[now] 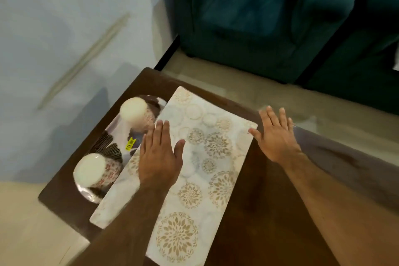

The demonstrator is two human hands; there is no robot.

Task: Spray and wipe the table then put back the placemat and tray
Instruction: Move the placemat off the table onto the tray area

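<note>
The dark wooden table carries the patterned placemat running from 6 o'clock up toward 11, its left edge overlapping the silver tray at 9 o'clock with two upturned cups. The left hand lies flat and spread on the mat, holding nothing; the right hand is open at 3 o'clock, thumb beside the mat's corner. To square the mat, I'd slide with flat palms, away from the tray.

A home living room: teal armchair beside a wooden table.
</note>
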